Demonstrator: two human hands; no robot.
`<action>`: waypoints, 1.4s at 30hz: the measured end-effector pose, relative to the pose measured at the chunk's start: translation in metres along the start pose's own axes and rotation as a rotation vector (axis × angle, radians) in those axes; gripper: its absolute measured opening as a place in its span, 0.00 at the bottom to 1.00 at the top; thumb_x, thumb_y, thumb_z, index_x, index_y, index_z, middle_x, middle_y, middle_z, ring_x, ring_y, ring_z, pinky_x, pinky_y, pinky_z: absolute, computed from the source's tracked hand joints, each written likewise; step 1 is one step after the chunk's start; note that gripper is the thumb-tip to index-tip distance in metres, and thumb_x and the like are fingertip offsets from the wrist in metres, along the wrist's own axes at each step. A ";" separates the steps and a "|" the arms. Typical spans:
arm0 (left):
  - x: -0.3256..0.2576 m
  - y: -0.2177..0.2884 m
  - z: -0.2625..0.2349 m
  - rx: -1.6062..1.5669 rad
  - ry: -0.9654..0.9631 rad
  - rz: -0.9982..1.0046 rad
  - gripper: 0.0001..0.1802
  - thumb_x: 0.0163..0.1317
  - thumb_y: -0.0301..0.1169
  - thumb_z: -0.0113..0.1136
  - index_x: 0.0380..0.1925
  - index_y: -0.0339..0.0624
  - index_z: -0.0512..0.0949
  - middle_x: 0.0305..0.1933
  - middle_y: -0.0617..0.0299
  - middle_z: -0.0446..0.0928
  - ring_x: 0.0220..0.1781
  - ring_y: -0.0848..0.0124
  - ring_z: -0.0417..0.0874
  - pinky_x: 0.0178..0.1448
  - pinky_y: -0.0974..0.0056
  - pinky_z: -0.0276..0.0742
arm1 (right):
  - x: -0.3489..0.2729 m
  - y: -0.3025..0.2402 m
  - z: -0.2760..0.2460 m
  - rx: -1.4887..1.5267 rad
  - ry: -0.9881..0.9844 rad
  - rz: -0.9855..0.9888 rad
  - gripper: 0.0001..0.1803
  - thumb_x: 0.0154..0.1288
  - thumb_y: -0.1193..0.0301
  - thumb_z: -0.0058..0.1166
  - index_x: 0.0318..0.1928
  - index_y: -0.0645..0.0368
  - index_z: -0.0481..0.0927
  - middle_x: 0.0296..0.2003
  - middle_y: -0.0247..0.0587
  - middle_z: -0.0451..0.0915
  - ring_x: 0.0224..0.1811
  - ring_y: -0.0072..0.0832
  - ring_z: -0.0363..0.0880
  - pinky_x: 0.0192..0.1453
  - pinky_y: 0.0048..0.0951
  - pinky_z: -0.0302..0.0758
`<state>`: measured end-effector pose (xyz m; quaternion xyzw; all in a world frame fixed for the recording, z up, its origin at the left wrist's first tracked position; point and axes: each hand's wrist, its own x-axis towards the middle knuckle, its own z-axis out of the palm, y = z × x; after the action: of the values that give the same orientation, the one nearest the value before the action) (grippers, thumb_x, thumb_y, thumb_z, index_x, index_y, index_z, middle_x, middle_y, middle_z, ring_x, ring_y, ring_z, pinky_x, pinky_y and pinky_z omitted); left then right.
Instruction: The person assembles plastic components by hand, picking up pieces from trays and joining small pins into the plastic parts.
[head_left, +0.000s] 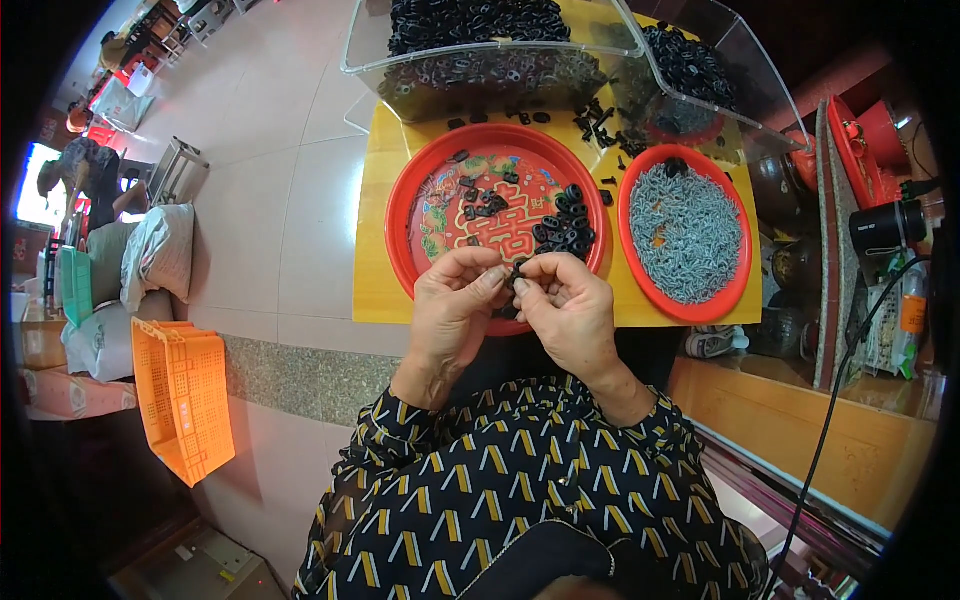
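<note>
We pinch a small black part (515, 270) between both hands, left hand (453, 305) and right hand (568, 310) closed on it together. Just beyond sits the red tray (400, 215) of black pieces, and right of it the red bowl (740, 290) of grey screws.

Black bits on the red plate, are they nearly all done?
A small pile of black pieces sits on the red plate. Both hands, left and right, pinch one piece together. The clear bins behind are heaped with black pieces, so plenty looks left.
</note>
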<state>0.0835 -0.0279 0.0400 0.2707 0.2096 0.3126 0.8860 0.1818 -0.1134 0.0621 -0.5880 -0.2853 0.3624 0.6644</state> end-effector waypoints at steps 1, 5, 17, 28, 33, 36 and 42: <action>0.000 -0.001 0.000 0.000 0.000 0.000 0.09 0.53 0.19 0.55 0.36 0.35 0.73 0.33 0.57 0.76 0.34 0.71 0.78 0.39 0.68 0.76 | 0.000 0.001 -0.001 0.000 0.000 0.000 0.05 0.56 0.81 0.49 0.34 0.65 0.72 0.26 0.27 0.72 0.27 0.10 0.70 0.29 0.13 0.70; 0.000 -0.004 -0.001 0.043 0.025 0.027 0.09 0.53 0.18 0.55 0.36 0.34 0.73 0.34 0.57 0.76 0.34 0.72 0.78 0.39 0.70 0.75 | 0.000 0.004 -0.002 -0.055 0.006 -0.006 0.04 0.55 0.81 0.50 0.33 0.65 0.72 0.25 0.29 0.73 0.26 0.10 0.71 0.28 0.14 0.70; -0.004 -0.011 0.006 0.238 0.042 0.152 0.07 0.52 0.18 0.56 0.32 0.32 0.74 0.30 0.59 0.76 0.30 0.75 0.77 0.36 0.72 0.74 | -0.001 0.005 -0.005 -0.091 0.019 0.001 0.03 0.53 0.82 0.50 0.31 0.65 0.72 0.22 0.31 0.73 0.24 0.12 0.72 0.26 0.15 0.70; 0.013 0.000 0.022 0.567 0.075 0.074 0.15 0.54 0.24 0.57 0.42 0.33 0.72 0.35 0.62 0.76 0.33 0.77 0.75 0.37 0.73 0.72 | 0.002 0.010 -0.030 -0.005 0.031 0.082 0.05 0.57 0.81 0.47 0.36 0.65 0.70 0.27 0.32 0.72 0.25 0.15 0.71 0.28 0.16 0.72; 0.069 0.018 0.032 1.102 -0.123 0.235 0.13 0.53 0.28 0.55 0.38 0.31 0.74 0.27 0.60 0.76 0.27 0.76 0.75 0.31 0.71 0.71 | 0.001 0.005 -0.052 0.013 0.106 0.110 0.09 0.57 0.81 0.46 0.39 0.69 0.71 0.27 0.34 0.73 0.25 0.16 0.71 0.27 0.16 0.71; 0.102 0.011 0.045 1.459 -0.239 0.307 0.12 0.49 0.28 0.57 0.34 0.34 0.76 0.27 0.53 0.76 0.25 0.67 0.77 0.31 0.66 0.72 | 0.002 0.005 -0.059 0.054 0.112 0.118 0.07 0.56 0.81 0.47 0.37 0.69 0.72 0.27 0.34 0.73 0.25 0.16 0.71 0.27 0.17 0.70; 0.127 -0.023 0.049 1.643 -0.320 0.534 0.09 0.42 0.27 0.60 0.25 0.35 0.77 0.22 0.49 0.75 0.30 0.54 0.76 0.37 0.56 0.70 | 0.000 0.007 -0.067 0.074 0.113 0.103 0.06 0.57 0.80 0.46 0.36 0.67 0.71 0.27 0.34 0.72 0.25 0.16 0.71 0.27 0.17 0.70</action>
<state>0.2114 0.0249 0.0371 0.9035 0.1711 0.2180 0.3269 0.2342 -0.1514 0.0452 -0.5965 -0.2027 0.3727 0.6813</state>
